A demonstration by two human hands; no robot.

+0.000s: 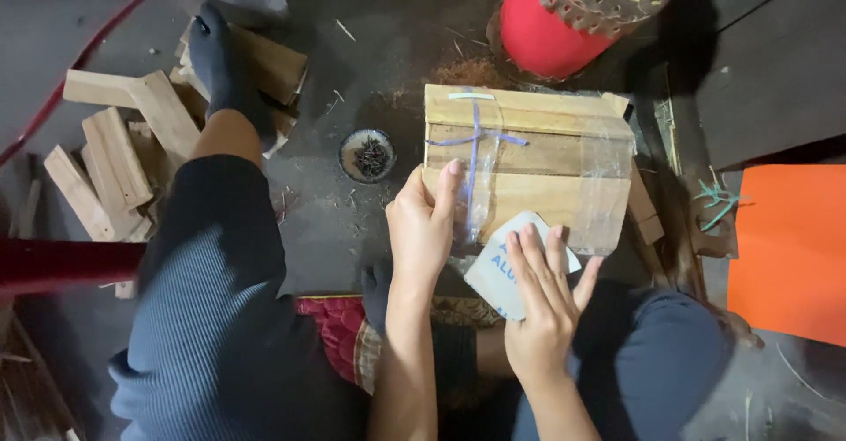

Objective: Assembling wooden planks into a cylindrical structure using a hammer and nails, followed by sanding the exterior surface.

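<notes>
The wooden box [527,163], wrapped in clear tape, lies on the dark floor [335,221] at centre frame, with a sheet of sandpaper [498,269] pressed flat against its near edge at about 6 o'clock. The left hand [423,225] grasps the box's left end while the right hand [542,296] lies spread, fingers released, on the sandpaper; firm bracing and even, flat pressure would serve best. A small dish of nails [368,155] sits at 9 o'clock, wood offcuts [119,155] beyond, a red stool [564,18] at 12.

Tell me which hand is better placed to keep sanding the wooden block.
Right. The right hand lies flat on the sandpaper, pressing it against the block's near edge. The left hand grips the block's left end, steadying it, so it is probably best left there.
</notes>
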